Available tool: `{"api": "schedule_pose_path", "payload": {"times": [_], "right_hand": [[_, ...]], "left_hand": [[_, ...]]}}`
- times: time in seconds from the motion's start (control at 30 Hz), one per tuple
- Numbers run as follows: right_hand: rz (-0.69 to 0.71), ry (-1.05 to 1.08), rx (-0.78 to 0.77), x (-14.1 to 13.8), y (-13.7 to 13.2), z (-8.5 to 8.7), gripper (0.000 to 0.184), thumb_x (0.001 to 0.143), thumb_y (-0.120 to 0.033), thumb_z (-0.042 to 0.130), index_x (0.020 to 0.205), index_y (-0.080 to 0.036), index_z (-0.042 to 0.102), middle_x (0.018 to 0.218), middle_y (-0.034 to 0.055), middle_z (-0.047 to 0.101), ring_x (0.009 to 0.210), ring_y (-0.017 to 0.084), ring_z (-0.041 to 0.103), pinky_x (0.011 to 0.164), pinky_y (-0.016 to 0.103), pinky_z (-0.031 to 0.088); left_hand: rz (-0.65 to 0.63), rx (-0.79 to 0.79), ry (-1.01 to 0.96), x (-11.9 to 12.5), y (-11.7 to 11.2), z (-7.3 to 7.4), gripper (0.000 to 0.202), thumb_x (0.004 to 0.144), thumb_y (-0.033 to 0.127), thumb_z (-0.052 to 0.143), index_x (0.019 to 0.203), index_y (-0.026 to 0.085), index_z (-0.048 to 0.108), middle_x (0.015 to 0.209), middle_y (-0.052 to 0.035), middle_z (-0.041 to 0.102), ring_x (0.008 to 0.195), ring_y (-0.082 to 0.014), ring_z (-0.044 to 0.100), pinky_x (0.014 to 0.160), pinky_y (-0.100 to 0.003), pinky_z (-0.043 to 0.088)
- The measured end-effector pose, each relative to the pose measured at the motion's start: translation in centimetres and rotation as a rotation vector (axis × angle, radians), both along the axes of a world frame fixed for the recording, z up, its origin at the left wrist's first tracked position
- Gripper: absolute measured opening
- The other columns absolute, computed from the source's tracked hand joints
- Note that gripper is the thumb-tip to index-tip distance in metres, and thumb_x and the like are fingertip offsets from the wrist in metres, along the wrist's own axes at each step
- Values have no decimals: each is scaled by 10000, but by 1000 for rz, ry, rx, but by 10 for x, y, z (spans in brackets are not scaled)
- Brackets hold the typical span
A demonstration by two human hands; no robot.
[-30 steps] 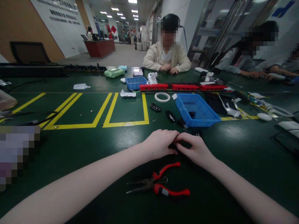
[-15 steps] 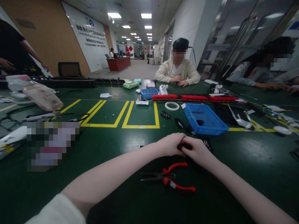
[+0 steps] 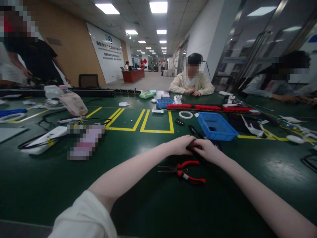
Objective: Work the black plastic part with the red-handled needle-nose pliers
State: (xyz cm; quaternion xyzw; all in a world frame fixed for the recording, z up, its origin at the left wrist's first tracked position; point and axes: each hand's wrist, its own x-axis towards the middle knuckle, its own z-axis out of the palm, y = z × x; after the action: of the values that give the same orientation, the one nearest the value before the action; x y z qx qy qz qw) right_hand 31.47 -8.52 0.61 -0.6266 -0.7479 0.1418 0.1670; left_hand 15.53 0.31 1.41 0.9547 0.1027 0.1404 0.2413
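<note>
Head view, single frame.

Left hand [image 3: 180, 145] and right hand [image 3: 208, 151] meet fingertip to fingertip low over the green tabletop [image 3: 49, 185], a little right of centre. Between them sits a small dark part [image 3: 192, 145], mostly covered by fingers, so its shape cannot be made out.

Grip, left: fingers curled in and closed onto the dark part from its left side.
Grip, right: fingers and thumb closed onto the same part from the right.
Whether the part itself touches the tabletop cannot be told.

Pliers [image 3: 183, 169] with red handles lie flat on the tabletop, just nearer the person than the hands. The nose points left and the handles splay to the right. Neither hand touches them.

Beyond the hands:
- Large blue bin [image 3: 224, 134], just behind and to the right of the right hand.
- Loose black pieces [image 3: 179, 122] between the bin and the yellow tape lines [image 3: 170, 122].
- White ring [image 3: 185, 114], farther back (lying flat).
- Red strips [image 3: 208, 107] in a row behind the bin.
- Small blue bin [image 3: 164, 102] near the row's left end.

Across the tabletop sits a person in a striped jacket [image 3: 192, 84], hands together at the far edge.

The person's own left forearm is bare up to a white sleeve [image 3: 84, 218] at the bottom of the view.
</note>
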Motion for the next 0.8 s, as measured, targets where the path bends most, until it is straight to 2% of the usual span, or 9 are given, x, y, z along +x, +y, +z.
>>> {"api": "schedule_pose_path", "payload": {"times": [0.1,0.2,0.27,0.4,0.53,0.67,0.8], "right_hand": [[-17,-50,-23,0,2,1,316,903,-390,531,1140,-185,573,1152,72,595,965,174,595,829,392,518],[-19,-76,-22,-2,1,2,308,904,-391,529,1130,-188,577,1145,70,598,957,169,596,825,385,519],[-18,-83,0,-4,-1,0,297,903,-393,532,1100,-178,585,1104,62,610,933,161,599,817,380,517],[-44,-97,97,-4,-4,-6,235,930,-322,431,868,-170,599,913,57,618,841,166,588,786,371,499],[-91,-94,200,7,-1,-11,251,878,-344,401,802,-202,594,863,91,626,800,217,593,764,401,495],[-183,-72,256,29,4,-10,269,835,-376,406,817,-201,610,860,127,651,809,259,616,755,420,507],[-294,-41,285,43,5,-13,281,800,-399,411,807,-198,607,859,144,665,820,283,637,785,440,504]], "left_hand": [[73,13,-66,-33,7,14,566,743,177,740,1247,99,496,1119,-132,609,1016,-247,598,896,-374,496],[196,21,-169,-79,17,21,462,826,188,658,1255,138,495,1110,-99,610,1028,-219,584,929,-374,477],[295,15,-232,-112,25,15,382,874,188,601,1242,158,501,1093,-83,608,1003,-195,590,916,-369,484],[474,-13,-280,-160,37,-12,283,938,302,553,1168,139,549,1067,-71,610,918,-188,620,804,-386,535],[542,-28,-259,-175,44,-31,287,942,323,550,1160,137,558,1086,-76,610,902,-180,627,773,-364,551],[485,-1,-206,-172,43,-30,268,938,301,554,1150,136,561,1034,-63,626,881,-174,630,789,-370,542],[425,58,-139,-170,36,-26,290,847,115,574,1133,162,566,950,-40,649,926,-188,602,854,-351,495]]}}
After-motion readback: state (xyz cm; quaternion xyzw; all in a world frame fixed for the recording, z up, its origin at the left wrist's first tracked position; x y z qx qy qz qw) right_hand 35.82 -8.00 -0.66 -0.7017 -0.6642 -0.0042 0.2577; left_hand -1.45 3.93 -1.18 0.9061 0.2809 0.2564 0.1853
